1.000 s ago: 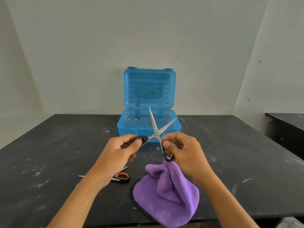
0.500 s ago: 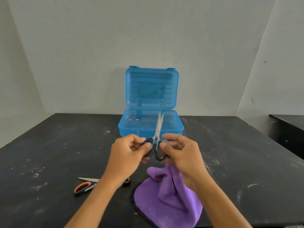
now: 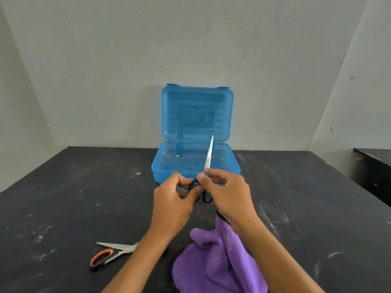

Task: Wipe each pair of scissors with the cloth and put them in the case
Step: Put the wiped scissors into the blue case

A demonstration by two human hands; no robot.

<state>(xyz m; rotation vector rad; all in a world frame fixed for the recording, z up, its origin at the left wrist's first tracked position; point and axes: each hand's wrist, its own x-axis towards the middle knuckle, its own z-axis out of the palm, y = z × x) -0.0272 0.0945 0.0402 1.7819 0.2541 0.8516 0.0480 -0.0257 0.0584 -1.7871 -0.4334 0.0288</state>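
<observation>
Both our hands meet at the centre of the frame around the black-handled scissors. Our left hand curls its fingers and thumb round the left handle loop, and our right hand pinches the other loop, thumb on top near the pivot. The blades are closed together and point up and slightly right, their tip in front of the open blue plastic case that stands just behind our hands, lid upright against the wall.

Our right hand also seems to trap a corner of the purple cloth, which hangs from under that palm down to the black table at the lower centre of the frame; how it is held is hidden, so we cannot tell for certain. At lower left, an orange-handled pair of scissors lies flat on the table, blades slightly apart, partly behind our left forearm.

We judge this pair to be at the end of its wiping and ready for the case, whose tray appears to hold no scissors yet. Next, we would tip the blades down and lay the pair flat inside the tray, clear of the front rim, then reach to lower left for the orange pair and bring the cloth to it.
</observation>
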